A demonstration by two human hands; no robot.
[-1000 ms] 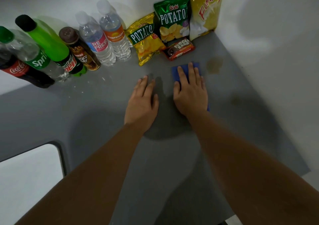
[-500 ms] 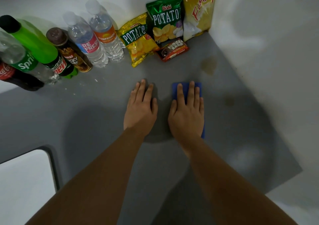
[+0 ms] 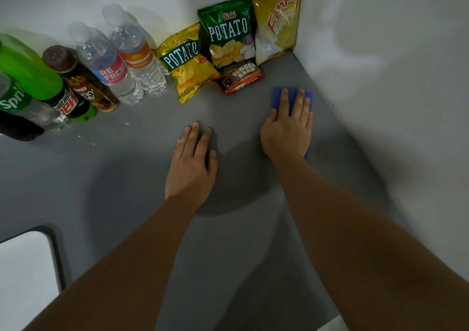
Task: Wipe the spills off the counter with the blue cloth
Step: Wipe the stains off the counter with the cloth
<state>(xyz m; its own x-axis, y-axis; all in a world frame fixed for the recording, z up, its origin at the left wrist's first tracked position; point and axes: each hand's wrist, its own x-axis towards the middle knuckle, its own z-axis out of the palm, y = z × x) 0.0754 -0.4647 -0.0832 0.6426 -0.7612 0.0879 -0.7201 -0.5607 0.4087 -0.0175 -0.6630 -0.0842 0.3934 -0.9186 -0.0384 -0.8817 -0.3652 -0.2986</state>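
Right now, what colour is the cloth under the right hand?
Blue, plain; the cloth shows in the head view.

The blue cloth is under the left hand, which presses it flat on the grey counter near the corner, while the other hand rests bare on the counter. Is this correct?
Not quite: the head view shows the blue cloth under the right hand, not the left. That hand presses it flat on the grey counter near the corner, while the left hand rests bare on the counter.

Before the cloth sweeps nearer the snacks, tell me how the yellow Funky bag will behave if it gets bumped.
The Funky bag stands tall on a narrow base, leaning into the wall corner, so a nudge would probably tip it. It looks puffed, so likely light and easy to slide on the smooth counter. Its glossy film may be slippery.
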